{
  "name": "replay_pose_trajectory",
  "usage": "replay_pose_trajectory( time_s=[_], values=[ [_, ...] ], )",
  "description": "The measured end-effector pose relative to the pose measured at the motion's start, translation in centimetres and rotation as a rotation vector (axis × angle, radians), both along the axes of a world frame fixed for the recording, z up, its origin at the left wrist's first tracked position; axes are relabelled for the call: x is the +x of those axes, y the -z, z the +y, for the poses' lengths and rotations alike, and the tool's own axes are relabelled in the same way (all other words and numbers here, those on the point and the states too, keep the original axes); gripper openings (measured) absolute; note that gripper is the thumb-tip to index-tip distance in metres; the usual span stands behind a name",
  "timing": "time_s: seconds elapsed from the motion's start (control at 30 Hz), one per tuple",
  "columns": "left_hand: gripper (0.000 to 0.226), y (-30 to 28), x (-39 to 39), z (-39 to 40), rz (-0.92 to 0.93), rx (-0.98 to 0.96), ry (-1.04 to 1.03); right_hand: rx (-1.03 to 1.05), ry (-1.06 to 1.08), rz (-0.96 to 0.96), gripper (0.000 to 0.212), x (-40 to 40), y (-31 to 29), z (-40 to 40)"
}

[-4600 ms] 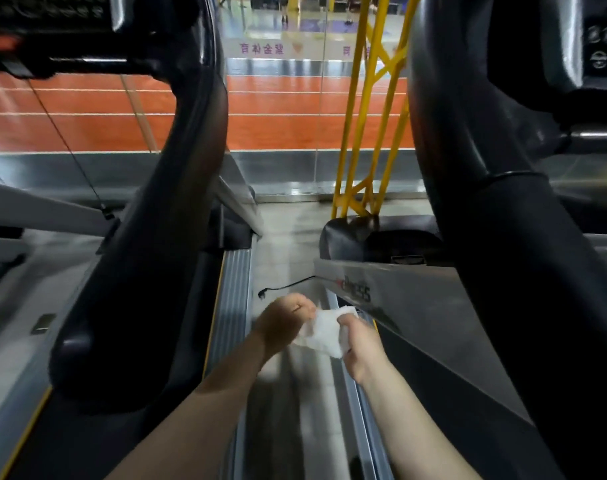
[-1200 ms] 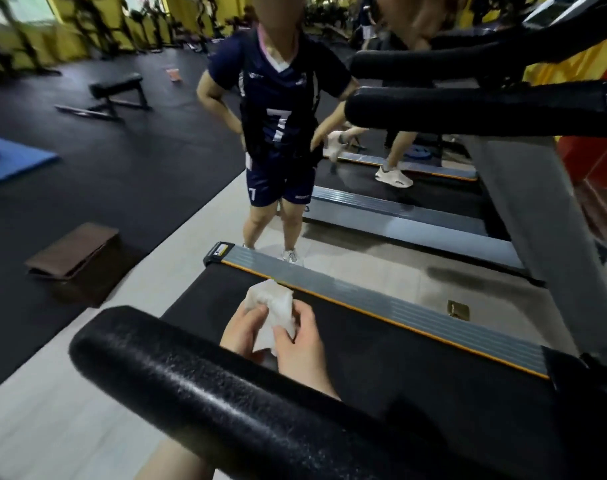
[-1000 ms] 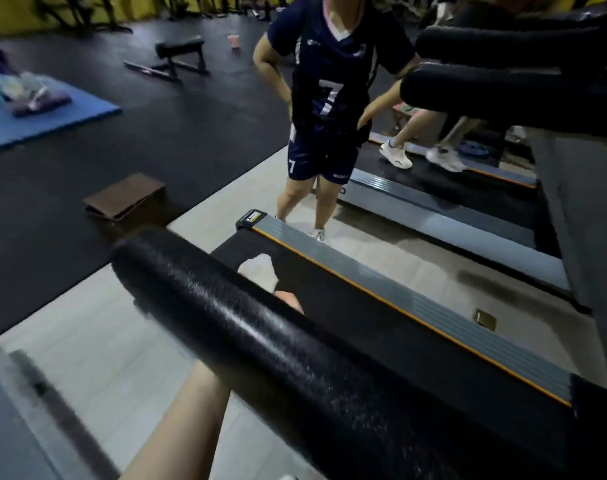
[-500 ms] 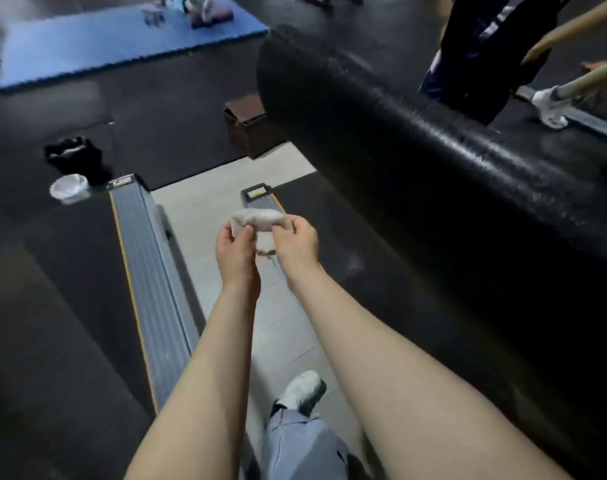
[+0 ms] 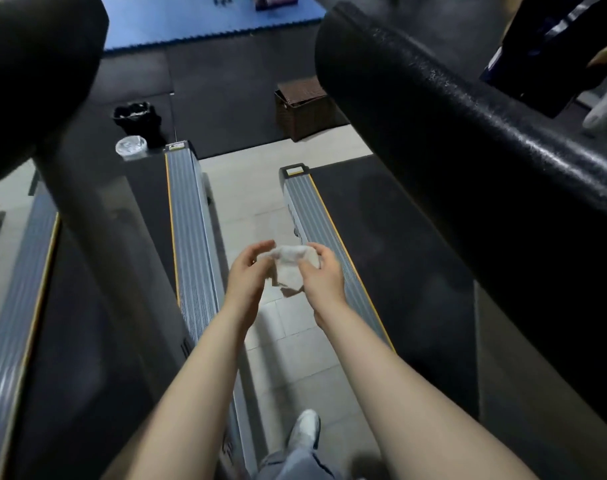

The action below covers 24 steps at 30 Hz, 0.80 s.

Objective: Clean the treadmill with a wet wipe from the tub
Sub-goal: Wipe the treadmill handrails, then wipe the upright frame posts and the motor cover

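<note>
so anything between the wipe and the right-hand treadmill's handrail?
Nothing visible. Both hands, left hand and right hand, hold the wet wipe in the gap over the floor tiles. The black handrail runs up and to the right, with open air between.

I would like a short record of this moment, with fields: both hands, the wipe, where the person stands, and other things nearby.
left hand: left hand holds the wipe's left edge
right hand: right hand pinches the wipe
wipe: white wet wipe, crumpled, held in the air between both hands
standing place: tiled floor between two treadmill side rails
nearby: black bin, clear round tub, brown box, padded handrail
</note>
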<state>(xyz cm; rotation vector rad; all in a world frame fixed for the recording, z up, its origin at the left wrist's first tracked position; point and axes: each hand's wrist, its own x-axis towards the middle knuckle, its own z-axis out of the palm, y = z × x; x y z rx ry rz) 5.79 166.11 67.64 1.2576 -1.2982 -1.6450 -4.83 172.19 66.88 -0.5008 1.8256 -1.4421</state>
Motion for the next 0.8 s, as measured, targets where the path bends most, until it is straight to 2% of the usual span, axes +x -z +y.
replay_pose_trajectory(
  time_s=[0.17, 0.33, 0.47, 0.53, 0.63, 0.8],
  values=[
    [0.037, 1.3, 1.3, 4.9, -0.035, 0.001, -0.05, 0.013, -0.071, -0.032, 0.015, 1.1, 1.0, 4.7],
    [0.069, 2.7, 2.7, 11.2, -0.162, -0.027, -0.113, 0.042, -0.031, -0.096, 0.013, 2.9, 2.3, 9.8],
    [0.076, 3.5, 5.0, 15.4, -0.308, -0.094, -0.077, 0.085, -0.063, -0.134, 0.018, 5.2, 2.8, 13.1],
    [0.073, 3.4, 6.1, 17.0, -0.295, -0.108, -0.037, 0.086, -0.108, -0.133, 0.016, 6.0, 2.8, 14.7],
    [0.052, 2.9, 7.5, 18.6, -0.184, -0.014, -0.018, 0.059, -0.141, -0.181, 0.014, 6.8, 2.4, 16.6],
    [0.04, 3.4, 9.8, 21.5, -0.275, 0.038, 0.07, 0.104, -0.216, -0.142, 0.017, 7.3, 2.2, 20.0]
  ],
)
